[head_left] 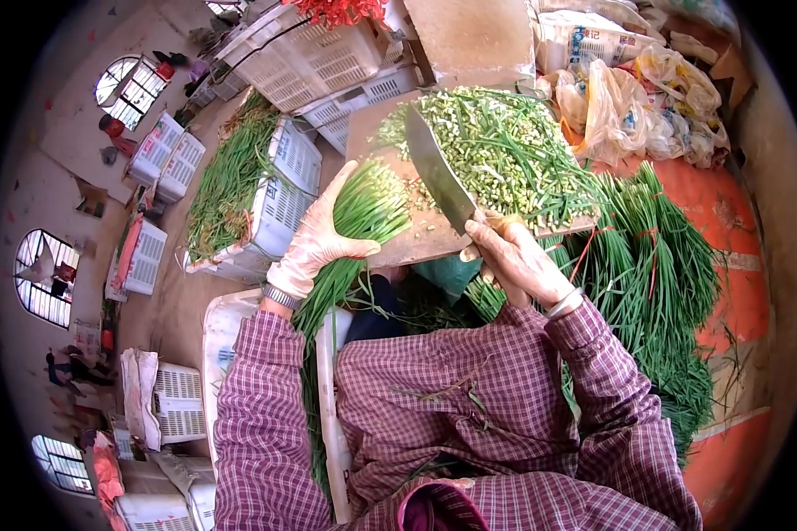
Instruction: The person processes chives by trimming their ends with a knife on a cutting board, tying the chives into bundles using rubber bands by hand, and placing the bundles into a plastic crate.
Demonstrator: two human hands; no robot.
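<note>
Plaid sleeves [469,398] aside, our gloved left hand [314,239] clamps the chive bundle [363,212] on the cutting board [416,239], our right hand [514,261] grips the cleaver [438,177] just beyond those fingertips, risking a nick if the bundle slips.

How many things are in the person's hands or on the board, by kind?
Cleaver, in right hand: 1
Bunch of green stalks, under gloved left hand: 1
Pile of chopped pieces on cutting board: 1
Total: 3
</note>
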